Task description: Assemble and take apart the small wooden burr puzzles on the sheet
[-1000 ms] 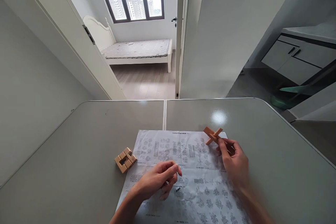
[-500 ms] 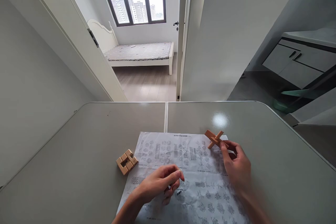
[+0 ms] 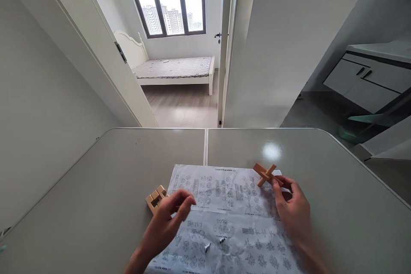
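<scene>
Thumb and fingertips of my right hand (image 3: 293, 201) pinch one end of a wooden cross-shaped interlocking puzzle (image 3: 266, 174), over the upper right corner of a printed sheet (image 3: 218, 214). My left hand (image 3: 170, 216) is loosely curled, thumb and forefinger apart, with nothing visible in it. Just beyond it sits a squarish wooden block puzzle (image 3: 154, 198) with a gap in its middle, partly hidden by the hand. Whether my left hand touches that block I cannot tell. The creased sheet carries rows of small line diagrams.
A grey table (image 3: 112, 205) with a seam down the middle lies under everything. Two small dark, shiny spots, perhaps tears or scraps, show on the lower sheet. Past the table stand a doorway, a bed (image 3: 176, 68) and, to the right, a white cabinet (image 3: 359, 75).
My left hand has moved left from the middle of the sheet to the wooden block puzzle. My right hand still holds the cross-shaped puzzle in about the same place. The view has shifted slightly.
</scene>
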Demonstrator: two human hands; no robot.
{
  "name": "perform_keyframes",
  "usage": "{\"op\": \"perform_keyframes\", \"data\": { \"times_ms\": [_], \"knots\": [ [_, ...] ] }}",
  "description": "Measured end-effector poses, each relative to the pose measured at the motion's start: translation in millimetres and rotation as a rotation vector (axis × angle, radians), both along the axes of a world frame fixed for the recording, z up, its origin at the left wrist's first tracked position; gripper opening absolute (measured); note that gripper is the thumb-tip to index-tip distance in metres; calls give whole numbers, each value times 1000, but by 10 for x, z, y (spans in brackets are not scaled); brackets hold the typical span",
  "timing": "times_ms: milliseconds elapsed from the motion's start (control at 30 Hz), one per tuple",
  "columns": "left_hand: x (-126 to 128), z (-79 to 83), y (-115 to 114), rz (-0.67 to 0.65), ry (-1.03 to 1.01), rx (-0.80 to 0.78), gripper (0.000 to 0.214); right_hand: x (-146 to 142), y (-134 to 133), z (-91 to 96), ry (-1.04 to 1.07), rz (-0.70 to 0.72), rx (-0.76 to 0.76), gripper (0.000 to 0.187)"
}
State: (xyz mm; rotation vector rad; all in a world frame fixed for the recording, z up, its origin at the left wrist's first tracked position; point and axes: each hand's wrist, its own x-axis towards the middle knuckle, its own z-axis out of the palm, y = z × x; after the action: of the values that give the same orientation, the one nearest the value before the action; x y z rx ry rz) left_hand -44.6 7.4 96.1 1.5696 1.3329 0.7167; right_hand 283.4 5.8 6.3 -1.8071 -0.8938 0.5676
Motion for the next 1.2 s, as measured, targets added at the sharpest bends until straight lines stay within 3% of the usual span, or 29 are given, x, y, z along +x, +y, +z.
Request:
{"op": "perform_keyframes", "data": {
  "times_ms": [133, 233, 433, 600, 767, 933, 1200],
  "knots": [
    [-328, 20, -47, 293, 303, 300, 35, -6, -13, -6, -109, -14, 58, 47],
    [-555, -54, -85, 382, 514, 433, 41, 1, -19, -19, -321, -37, 181, 45],
    [-898, -374, -150, 319, 702, 407, 76, -13, -25, -41, -472, 47, 322, 36],
    [-946, -578, -94, 285, 738, 373, 80, -90, -50, -21, -545, 82, 373, 26],
    [-874, -565, -26, 301, 773, 373, 67, -163, -93, -35, -623, 274, 543, 8],
    [-851, -511, 11, 312, 781, 365, 60, -214, -115, -99, -517, 491, 481, 9],
    [-844, -493, 18, 311, 700, 319, 58, -195, -121, -120, -396, 394, 295, 17]
  ]
}}
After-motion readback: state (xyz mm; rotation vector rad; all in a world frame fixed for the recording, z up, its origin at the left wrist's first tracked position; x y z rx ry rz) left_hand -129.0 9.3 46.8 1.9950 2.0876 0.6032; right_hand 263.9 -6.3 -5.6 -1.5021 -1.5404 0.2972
